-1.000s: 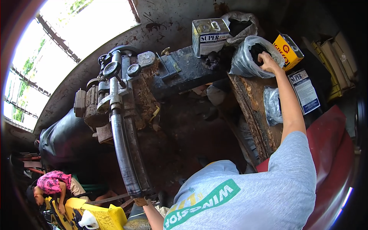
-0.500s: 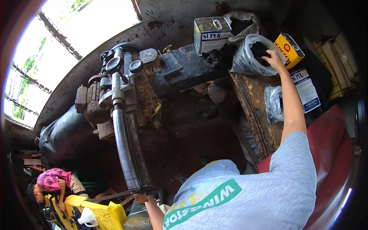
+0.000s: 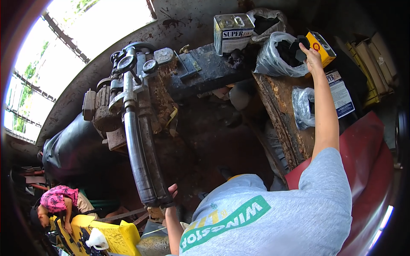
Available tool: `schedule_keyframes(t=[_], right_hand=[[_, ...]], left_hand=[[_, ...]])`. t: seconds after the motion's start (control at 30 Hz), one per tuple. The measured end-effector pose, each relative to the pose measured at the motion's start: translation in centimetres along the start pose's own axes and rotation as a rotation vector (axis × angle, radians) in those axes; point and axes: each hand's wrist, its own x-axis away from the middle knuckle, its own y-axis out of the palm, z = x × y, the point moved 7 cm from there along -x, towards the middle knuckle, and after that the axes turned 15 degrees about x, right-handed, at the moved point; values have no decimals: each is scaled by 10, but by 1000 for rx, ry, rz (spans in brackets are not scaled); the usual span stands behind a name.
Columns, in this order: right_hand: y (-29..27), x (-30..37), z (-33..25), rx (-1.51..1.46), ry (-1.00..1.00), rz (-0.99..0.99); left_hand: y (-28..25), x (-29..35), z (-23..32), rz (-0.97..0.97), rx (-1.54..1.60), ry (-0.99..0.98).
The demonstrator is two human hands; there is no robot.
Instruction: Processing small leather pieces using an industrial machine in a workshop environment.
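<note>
Black pieces (image 3: pixel 301 45) are gripped in the right hand (image 3: pixel 312 58), at the mouth of the grey plastic bag (image 3: pixel 268 60).
The thumb lies over the pieces and presses them against the fingers, probably because they are flat and could slip apart; more dark material fills the bag, whose wide mouth seems left open for easy reach. The bag sits at the far end of a rough wooden bench (image 3: pixel 279 100), likely to keep it within arm's length. Just right of the bag stands a yellow tin (image 3: pixel 328 50); left of it, a metal can (image 3: pixel 227 42). Well apart, below and left of the bag, the left hand (image 3: pixel 172 192) is beside the lower end of a steel roller (image 3: pixel 139 160), fingers partly hidden; whether it grasps anything, I cannot tell.
</note>
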Motion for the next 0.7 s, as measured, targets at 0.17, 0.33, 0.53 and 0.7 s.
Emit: schedule_keyframes(t=[0.17, 0.33, 0.53, 0.7], right_hand=[[71, 112, -8, -182, -58, -616], [153, 297, 20, 15, 147, -1094], [226, 469, 32, 34, 222, -1457], [258, 519, 14, 174, -180, -1369]], left_hand=[[98, 26, -9, -306, 81, -179], [175, 38, -11, -731, 201, -338], [213, 48, 12, -790, 623, -255], [178, 51, 22, -725, 1036, -200]])
